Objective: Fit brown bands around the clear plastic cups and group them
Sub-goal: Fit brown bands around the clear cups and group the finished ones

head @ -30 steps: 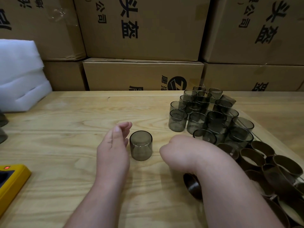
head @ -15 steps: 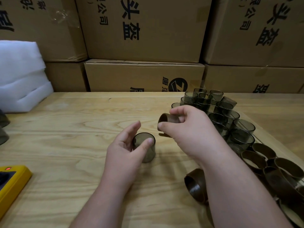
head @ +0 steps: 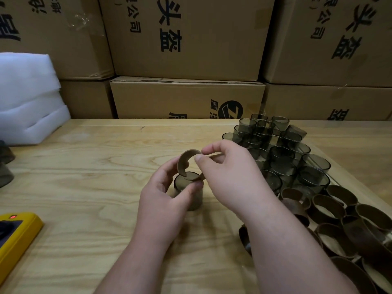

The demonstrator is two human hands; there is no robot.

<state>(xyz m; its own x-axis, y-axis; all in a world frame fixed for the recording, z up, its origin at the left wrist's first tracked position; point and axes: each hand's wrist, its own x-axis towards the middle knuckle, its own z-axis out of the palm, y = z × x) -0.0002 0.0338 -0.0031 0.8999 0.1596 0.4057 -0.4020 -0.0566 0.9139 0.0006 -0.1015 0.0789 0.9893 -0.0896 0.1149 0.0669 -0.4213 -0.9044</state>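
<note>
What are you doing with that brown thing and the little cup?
A person holds a brown band in both hands, the left hand and right hand, just above a cup standing on the table. The band is not yet around it. More cups and bands wait at the right.

At the centre of the frame, a smoky clear plastic cup stands upside down on the pale wooden worktop. The left hand and the right hand both pinch an uncurled brown paper band just above it. Right of centre stands a cluster of unbanded smoky cups; loose brown bands lie at lower right.
</note>
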